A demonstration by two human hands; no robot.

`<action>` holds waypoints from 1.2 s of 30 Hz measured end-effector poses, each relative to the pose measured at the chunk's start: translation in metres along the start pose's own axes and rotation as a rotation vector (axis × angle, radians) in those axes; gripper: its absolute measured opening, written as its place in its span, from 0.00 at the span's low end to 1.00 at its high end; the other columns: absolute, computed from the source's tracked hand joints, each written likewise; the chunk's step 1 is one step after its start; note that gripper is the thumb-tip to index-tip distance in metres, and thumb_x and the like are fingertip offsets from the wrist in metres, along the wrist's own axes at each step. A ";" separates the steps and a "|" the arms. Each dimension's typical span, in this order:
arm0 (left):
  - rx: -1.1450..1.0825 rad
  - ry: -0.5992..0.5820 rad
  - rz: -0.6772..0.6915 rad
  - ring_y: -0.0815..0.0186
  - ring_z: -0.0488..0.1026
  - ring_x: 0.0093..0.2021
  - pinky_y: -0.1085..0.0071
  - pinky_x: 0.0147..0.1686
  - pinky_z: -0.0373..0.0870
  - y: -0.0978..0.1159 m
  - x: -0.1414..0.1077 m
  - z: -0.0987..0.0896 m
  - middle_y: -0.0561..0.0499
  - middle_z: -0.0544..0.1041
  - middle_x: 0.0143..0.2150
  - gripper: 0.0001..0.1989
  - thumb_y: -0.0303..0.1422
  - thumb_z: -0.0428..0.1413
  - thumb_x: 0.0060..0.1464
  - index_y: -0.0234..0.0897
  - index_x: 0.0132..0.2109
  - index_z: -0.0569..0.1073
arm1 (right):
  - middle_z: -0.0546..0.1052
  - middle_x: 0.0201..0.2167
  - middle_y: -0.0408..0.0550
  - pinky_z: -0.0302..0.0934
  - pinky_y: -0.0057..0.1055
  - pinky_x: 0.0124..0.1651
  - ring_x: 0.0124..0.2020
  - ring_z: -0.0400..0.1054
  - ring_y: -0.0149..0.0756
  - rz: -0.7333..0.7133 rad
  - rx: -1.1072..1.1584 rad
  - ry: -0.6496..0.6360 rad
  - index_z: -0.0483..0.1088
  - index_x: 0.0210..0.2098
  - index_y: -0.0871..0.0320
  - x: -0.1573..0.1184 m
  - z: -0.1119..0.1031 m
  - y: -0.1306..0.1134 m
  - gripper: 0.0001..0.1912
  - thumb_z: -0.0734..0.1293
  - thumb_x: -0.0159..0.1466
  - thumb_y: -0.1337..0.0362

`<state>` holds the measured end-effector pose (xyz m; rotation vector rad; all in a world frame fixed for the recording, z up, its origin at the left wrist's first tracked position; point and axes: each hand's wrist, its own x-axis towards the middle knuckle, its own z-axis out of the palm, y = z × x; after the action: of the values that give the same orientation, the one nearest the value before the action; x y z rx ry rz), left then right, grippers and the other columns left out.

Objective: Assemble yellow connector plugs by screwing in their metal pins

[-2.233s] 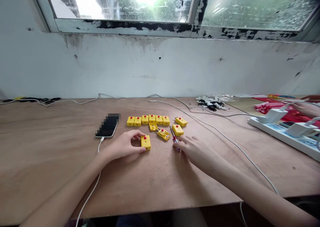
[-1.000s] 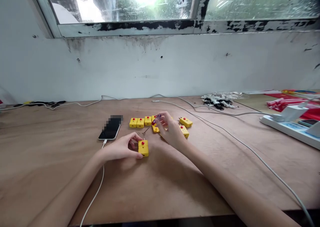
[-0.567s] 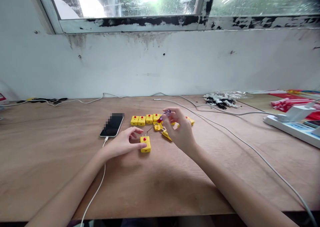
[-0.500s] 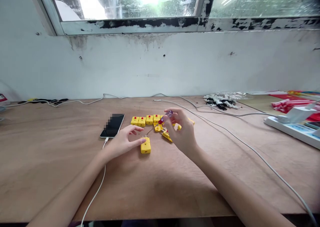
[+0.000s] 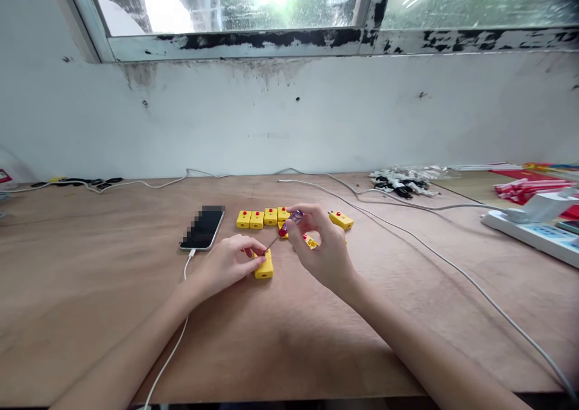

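A small yellow plug (image 5: pixel 265 270) lies on the wooden table, its far end covered by fingers. My left hand (image 5: pixel 228 262) is closed on that far end, thumb on top and fingertips bent in behind. In my right hand (image 5: pixel 324 244) is a screwdriver (image 5: pixel 295 218) with a clear purple and red handle, held between thumb and fingers. Its thin shaft slants down left, and the tip meets the plug beside my left fingertips. Opened yellow plug parts (image 5: pixel 310 241) lie partly hidden behind my right hand.
Several yellow plugs with red buttons (image 5: pixel 257 219) form a row behind the hands; another plug (image 5: pixel 341 220) lies to the right. A phone (image 5: pixel 205 229) on a white cable is at left. A power strip (image 5: pixel 529 232), cables and a black-and-white pile (image 5: pixel 402 182) lie at right.
My right hand has brought the screwdriver down and left, its tip now at the plug. The fingers of my left hand have closed in on the plug's far end.
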<state>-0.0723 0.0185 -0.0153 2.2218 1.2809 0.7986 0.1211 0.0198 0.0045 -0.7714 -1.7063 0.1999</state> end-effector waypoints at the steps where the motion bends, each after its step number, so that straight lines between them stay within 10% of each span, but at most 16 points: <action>1: 0.007 0.000 0.001 0.63 0.74 0.38 0.69 0.39 0.69 0.001 0.000 0.000 0.52 0.78 0.38 0.07 0.34 0.55 0.55 0.40 0.39 0.76 | 0.73 0.25 0.41 0.66 0.23 0.27 0.24 0.71 0.28 -0.004 -0.001 0.005 0.64 0.39 0.55 0.000 0.000 0.000 0.05 0.62 0.63 0.65; 36: 0.137 0.020 0.061 0.63 0.73 0.37 0.68 0.38 0.68 0.006 -0.001 0.000 0.52 0.78 0.36 0.07 0.34 0.53 0.56 0.40 0.36 0.75 | 0.76 0.27 0.42 0.68 0.26 0.31 0.27 0.73 0.30 -0.111 -0.063 -0.056 0.63 0.41 0.54 0.000 -0.001 -0.008 0.07 0.61 0.63 0.67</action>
<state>-0.0687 0.0147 -0.0115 2.3764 1.3187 0.7790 0.1192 0.0132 0.0092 -0.7208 -1.8103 0.0918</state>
